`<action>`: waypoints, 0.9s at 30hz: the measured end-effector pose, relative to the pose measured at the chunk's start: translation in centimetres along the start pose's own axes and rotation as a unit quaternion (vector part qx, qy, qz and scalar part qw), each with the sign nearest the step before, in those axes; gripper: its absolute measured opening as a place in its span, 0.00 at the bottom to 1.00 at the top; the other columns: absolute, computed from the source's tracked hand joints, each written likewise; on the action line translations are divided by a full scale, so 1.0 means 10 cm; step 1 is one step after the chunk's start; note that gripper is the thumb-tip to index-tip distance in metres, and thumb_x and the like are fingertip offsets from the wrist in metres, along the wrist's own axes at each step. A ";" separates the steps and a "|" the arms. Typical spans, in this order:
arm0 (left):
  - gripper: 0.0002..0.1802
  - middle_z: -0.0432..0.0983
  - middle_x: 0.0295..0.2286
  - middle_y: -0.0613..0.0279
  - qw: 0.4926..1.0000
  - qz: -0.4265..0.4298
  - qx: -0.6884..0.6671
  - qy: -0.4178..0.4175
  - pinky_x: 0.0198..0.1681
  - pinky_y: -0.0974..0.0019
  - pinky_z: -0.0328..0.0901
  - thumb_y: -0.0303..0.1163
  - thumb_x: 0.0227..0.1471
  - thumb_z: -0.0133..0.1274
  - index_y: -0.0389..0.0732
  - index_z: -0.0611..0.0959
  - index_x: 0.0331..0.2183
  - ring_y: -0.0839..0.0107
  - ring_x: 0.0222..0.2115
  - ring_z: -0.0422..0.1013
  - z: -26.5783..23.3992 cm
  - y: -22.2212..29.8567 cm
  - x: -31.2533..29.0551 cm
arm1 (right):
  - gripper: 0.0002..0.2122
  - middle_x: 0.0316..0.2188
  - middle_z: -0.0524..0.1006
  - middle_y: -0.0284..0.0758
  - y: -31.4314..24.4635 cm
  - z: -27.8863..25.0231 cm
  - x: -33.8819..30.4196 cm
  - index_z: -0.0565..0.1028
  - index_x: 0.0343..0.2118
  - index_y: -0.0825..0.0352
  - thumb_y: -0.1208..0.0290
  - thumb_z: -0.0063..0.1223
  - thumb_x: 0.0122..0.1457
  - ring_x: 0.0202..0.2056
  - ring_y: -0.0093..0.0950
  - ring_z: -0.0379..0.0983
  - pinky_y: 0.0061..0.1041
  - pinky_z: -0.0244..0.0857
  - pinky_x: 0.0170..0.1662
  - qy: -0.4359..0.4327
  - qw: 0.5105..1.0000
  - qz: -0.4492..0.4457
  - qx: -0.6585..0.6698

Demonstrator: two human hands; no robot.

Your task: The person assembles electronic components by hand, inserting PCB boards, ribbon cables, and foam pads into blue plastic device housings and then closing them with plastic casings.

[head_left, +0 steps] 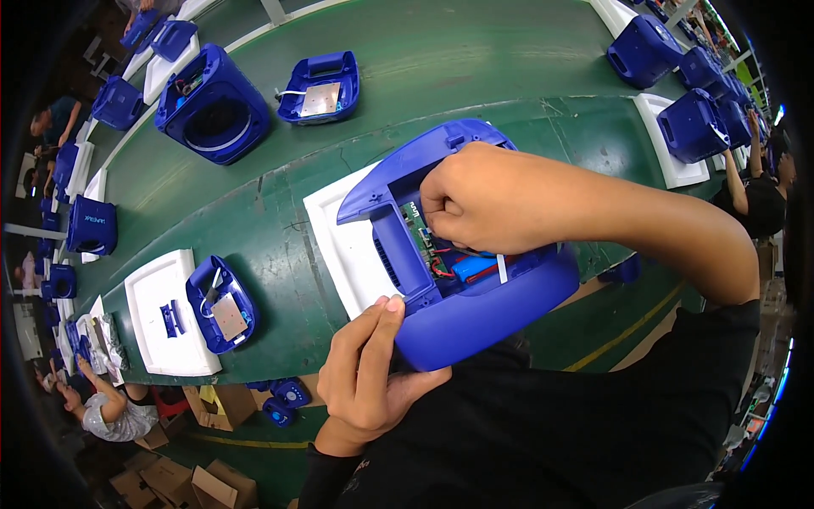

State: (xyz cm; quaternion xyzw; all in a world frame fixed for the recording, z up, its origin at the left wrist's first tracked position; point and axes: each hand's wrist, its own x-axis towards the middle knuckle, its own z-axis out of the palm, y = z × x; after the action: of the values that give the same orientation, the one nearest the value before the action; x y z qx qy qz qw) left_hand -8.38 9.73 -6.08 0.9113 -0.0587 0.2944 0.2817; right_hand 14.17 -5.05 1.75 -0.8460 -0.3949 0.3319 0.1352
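1. The right hand [475,204] is curled into a closed fist. Its fingertips are tucked down inside the open blue case [458,280]. They seem to pinch something small in there, but I cannot tell what, because the fist hides it.

2. Just under that fist sits a green circuit board [417,227]. Next to it, toward the wrist, run red wires [441,270] and a blue battery pack [475,268]. A good way to work here, I think, is to press gently and go slowly, so no wire gets pulled or squashed.

3. The left hand [366,373] grips the near edge of the case. The thumb lies along the rim and the other fingers are wrapped under the bottom. It should hold the case firm so it does not wobble while the other hand works inside.

4. The case rests partly on a white foam tray [339,246], just past the left thumb, and partly against the person's body. Keeping it flat on the tray would make it steadier.

5. Under it all is a green belt [475,76].

6. Farther from the left hand, out to its left, lies a small blue cover with a metal plate [222,304] beside another white tray [157,297].

7. Far beyond the right hand stands another blue case [214,103], with one more blue cover [322,86] close by it.
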 end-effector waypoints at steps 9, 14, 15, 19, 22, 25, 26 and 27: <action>0.43 0.86 0.43 0.47 1.000 -0.001 -0.007 0.002 0.42 0.61 0.83 0.42 0.37 0.83 0.29 0.88 0.53 0.56 0.41 0.85 0.00 -0.02 0.00 | 0.10 0.34 0.86 0.52 -0.03 -0.03 0.00 0.86 0.36 0.70 0.72 0.55 0.62 0.41 0.49 0.86 0.46 0.79 0.49 -0.006 1.000 -0.004 0.009; 0.43 0.86 0.42 0.48 1.000 -0.002 -0.005 0.005 0.41 0.61 0.83 0.43 0.37 0.83 0.29 0.88 0.53 0.56 0.41 0.85 0.00 -0.02 0.01 | 0.10 0.34 0.86 0.53 -0.01 0.01 0.00 0.86 0.36 0.71 0.72 0.55 0.62 0.41 0.51 0.85 0.46 0.79 0.50 0.003 1.000 -0.015 0.012; 0.43 0.86 0.42 0.48 1.000 -0.001 -0.005 0.005 0.41 0.61 0.83 0.43 0.37 0.83 0.29 0.88 0.53 0.56 0.41 0.85 0.00 -0.02 0.01 | 0.11 0.34 0.86 0.53 -0.01 0.02 -0.01 0.86 0.36 0.71 0.71 0.55 0.61 0.41 0.51 0.85 0.47 0.79 0.49 0.010 1.000 -0.016 0.016; 0.43 0.86 0.42 0.48 1.000 -0.002 0.002 0.009 0.40 0.62 0.83 0.43 0.37 0.83 0.29 0.88 0.52 0.57 0.41 0.85 0.00 -0.01 -0.01 | 0.11 0.31 0.85 0.55 -0.02 0.06 -0.01 0.86 0.34 0.74 0.71 0.55 0.63 0.38 0.52 0.85 0.47 0.79 0.48 0.010 1.000 -0.011 0.018; 0.43 0.86 0.42 0.48 1.000 -0.002 0.001 0.003 0.40 0.62 0.83 0.42 0.37 0.83 0.29 0.88 0.52 0.57 0.40 0.85 -0.01 -0.01 -0.02 | 0.14 0.28 0.83 0.57 0.02 0.10 0.00 0.86 0.31 0.76 0.69 0.58 0.65 0.36 0.53 0.85 0.47 0.79 0.45 0.038 0.998 -0.052 0.003; 0.42 0.86 0.42 0.48 1.000 -0.002 0.001 0.006 0.40 0.61 0.83 0.43 0.37 0.83 0.29 0.88 0.52 0.56 0.41 0.85 0.00 -0.01 -0.02 | 0.15 0.26 0.84 0.49 -0.03 0.07 -0.01 0.85 0.33 0.73 0.64 0.60 0.68 0.31 0.48 0.83 0.42 0.76 0.41 0.003 1.000 0.002 0.011; 0.42 0.86 0.42 0.48 1.000 -0.002 0.002 0.005 0.40 0.61 0.83 0.43 0.37 0.83 0.29 0.88 0.52 0.56 0.41 0.85 0.00 0.00 -0.02 | 0.17 0.27 0.83 0.54 -0.03 0.08 -0.01 0.86 0.32 0.76 0.63 0.61 0.68 0.34 0.51 0.84 0.45 0.77 0.42 0.014 1.000 0.005 0.019; 0.42 0.85 0.42 0.48 1.000 -0.002 0.004 0.007 0.40 0.61 0.83 0.43 0.37 0.83 0.29 0.88 0.52 0.56 0.41 0.85 0.00 0.00 -0.01 | 0.19 0.28 0.83 0.59 -0.03 0.09 -0.01 0.86 0.31 0.78 0.62 0.62 0.67 0.36 0.54 0.85 0.47 0.79 0.44 0.025 0.999 0.008 0.028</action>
State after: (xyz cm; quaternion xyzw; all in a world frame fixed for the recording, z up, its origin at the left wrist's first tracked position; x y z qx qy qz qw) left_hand -8.49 9.68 -6.17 0.9106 -0.0542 0.3001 0.2790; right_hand 13.30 -5.00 1.27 -0.8531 -0.3753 0.3224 0.1658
